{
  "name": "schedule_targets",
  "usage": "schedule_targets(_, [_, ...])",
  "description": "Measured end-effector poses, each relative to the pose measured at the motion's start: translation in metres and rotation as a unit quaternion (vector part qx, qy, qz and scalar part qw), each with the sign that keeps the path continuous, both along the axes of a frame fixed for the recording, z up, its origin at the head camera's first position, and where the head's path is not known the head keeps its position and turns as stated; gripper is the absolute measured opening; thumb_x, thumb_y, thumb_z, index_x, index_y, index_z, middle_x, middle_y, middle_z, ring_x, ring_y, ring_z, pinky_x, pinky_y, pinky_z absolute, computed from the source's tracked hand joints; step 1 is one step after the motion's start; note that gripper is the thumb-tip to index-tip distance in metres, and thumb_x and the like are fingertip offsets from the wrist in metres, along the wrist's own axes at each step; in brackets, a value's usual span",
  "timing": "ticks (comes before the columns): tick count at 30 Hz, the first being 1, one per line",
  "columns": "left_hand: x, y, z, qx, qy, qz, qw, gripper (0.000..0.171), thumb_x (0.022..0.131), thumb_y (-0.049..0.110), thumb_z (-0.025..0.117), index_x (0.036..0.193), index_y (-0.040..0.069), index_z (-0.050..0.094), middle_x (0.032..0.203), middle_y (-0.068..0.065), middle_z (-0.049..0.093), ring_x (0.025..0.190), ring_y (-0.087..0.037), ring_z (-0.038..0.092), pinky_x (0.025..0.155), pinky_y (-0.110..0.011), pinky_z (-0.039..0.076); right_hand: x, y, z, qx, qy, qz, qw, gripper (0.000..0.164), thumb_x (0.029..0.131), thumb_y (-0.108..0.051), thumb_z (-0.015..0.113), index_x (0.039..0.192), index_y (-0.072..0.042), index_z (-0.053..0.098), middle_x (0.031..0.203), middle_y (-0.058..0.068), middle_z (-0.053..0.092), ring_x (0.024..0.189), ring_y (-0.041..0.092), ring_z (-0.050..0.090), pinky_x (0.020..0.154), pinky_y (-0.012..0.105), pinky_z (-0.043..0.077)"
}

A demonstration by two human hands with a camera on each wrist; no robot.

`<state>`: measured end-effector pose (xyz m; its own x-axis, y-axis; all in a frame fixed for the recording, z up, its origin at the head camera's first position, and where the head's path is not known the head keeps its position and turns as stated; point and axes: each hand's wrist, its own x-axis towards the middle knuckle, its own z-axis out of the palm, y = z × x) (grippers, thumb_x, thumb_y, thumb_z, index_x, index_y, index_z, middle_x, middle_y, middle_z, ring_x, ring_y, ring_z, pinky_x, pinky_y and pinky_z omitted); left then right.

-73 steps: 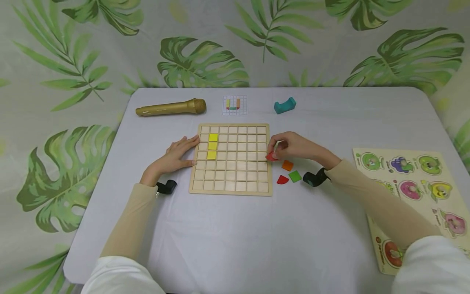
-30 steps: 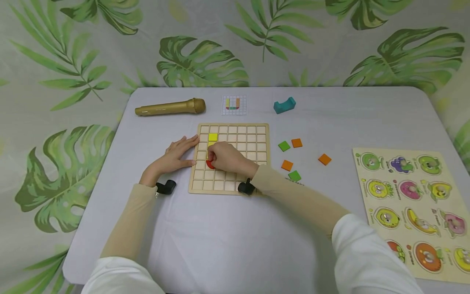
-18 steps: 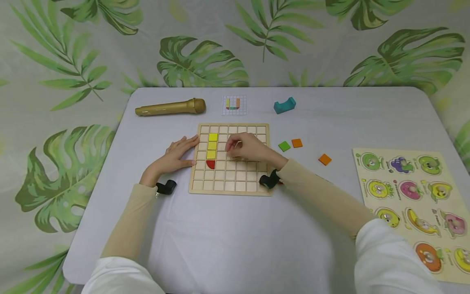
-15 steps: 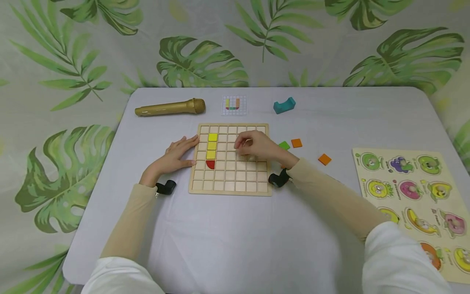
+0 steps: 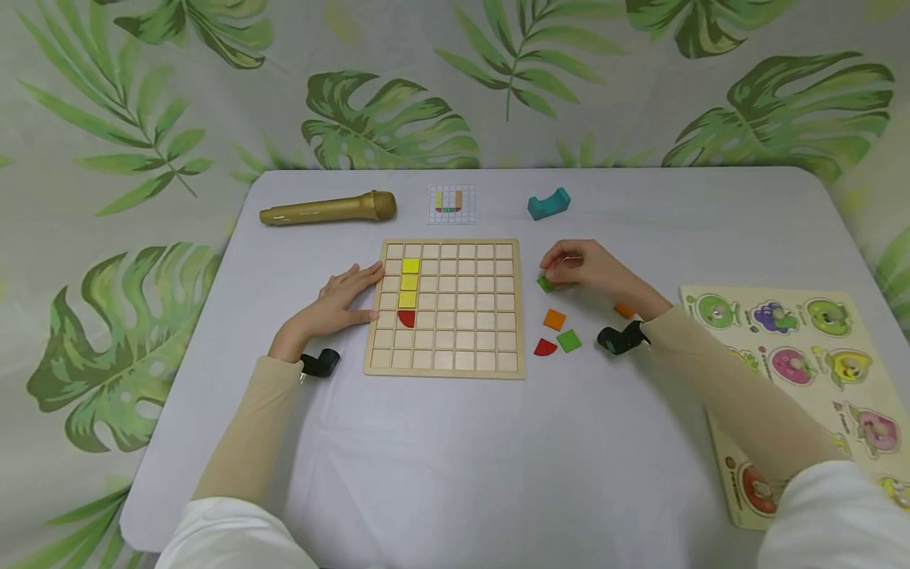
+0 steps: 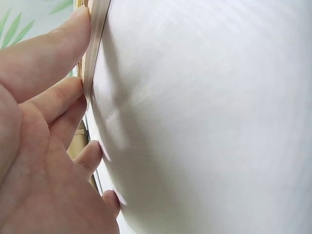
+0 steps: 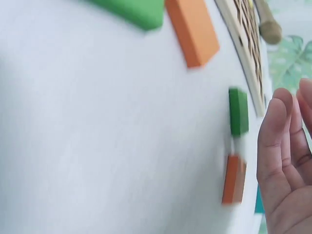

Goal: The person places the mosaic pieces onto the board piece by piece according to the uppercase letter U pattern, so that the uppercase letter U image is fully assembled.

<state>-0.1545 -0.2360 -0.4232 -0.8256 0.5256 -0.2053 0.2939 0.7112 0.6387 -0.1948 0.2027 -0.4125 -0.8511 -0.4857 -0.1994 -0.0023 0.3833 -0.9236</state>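
Observation:
My left hand [image 5: 336, 307] rests at the left edge of the wooden grid board [image 5: 462, 373]; in the left wrist view its fingertips touch the board's side. Three yellow square tiles [image 5: 409, 282] form a column on the board, with a red quarter-circle tile [image 5: 406, 318] directly below. Right of the board, my right hand [image 5: 584, 265] hovers over a green square tile [image 5: 544, 284], fingers gently bent. In the right wrist view that green tile [image 7: 239, 112] lies on the table, apart from the fingertips. An orange tile [image 7: 234, 179] beside it is hidden by the hand in the head view.
Near the right hand lie an orange tile [image 5: 554, 319], a green tile [image 5: 569, 341], a red quarter-circle [image 5: 545, 348] and another orange tile [image 5: 625, 310]. Behind the board are a gold microphone [image 5: 327, 209], a pattern card [image 5: 451, 204] and a teal block [image 5: 549, 204]. A fruit puzzle [image 5: 789, 336] lies right.
My right hand set the red quarter-circle below the yellow tiles, left it there, and moved right, off the board, to the green tile. My left hand has stayed put.

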Motion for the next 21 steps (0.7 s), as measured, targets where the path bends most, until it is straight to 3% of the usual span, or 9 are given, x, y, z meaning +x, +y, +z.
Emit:
schedule_targets(8, [0.0,-0.001,-0.001,0.002,0.0,0.001,1.0,0.074,0.092,0.023,0.065,0.152,0.006,0.024,0.159,-0.01,0.012,0.144,-0.034,-0.003,0.108,-0.059,-0.008,0.002,0.02,0.003,0.028,0.008,-0.044,0.999,0.021,0.092,-0.008,0.064,0.107,0.006,0.061,0.095,0.013,0.063,0.086,0.026,0.061,0.078,0.027,0.052])
schedule_targets(16, [0.0,-0.001,-0.001,0.006,0.002,-0.002,1.0,0.074,0.092,0.024,0.064,0.152,0.005,0.024,0.159,-0.009,0.012,0.144,-0.034,-0.003,0.108,-0.06,-0.007,0.002,0.017,0.001,0.047,0.051,-0.008,0.998,0.02,0.088,0.002,0.064,0.107,0.008,0.062,0.102,0.021,0.063,0.086,0.022,0.057,0.074,0.019,0.047])
schedule_targets(21, [0.0,-0.001,-0.001,0.005,-0.001,-0.002,1.0,0.074,0.093,0.024,0.063,0.152,0.005,0.023,0.159,-0.009,0.011,0.144,-0.033,-0.003,0.108,-0.059,-0.007,0.002,0.008,-0.002,0.102,0.083,-0.006,0.991,0.018,0.085,0.006,0.065,0.103,0.002,0.064,0.102,0.015,0.063,0.093,0.026,0.054,0.081,0.026,0.045])
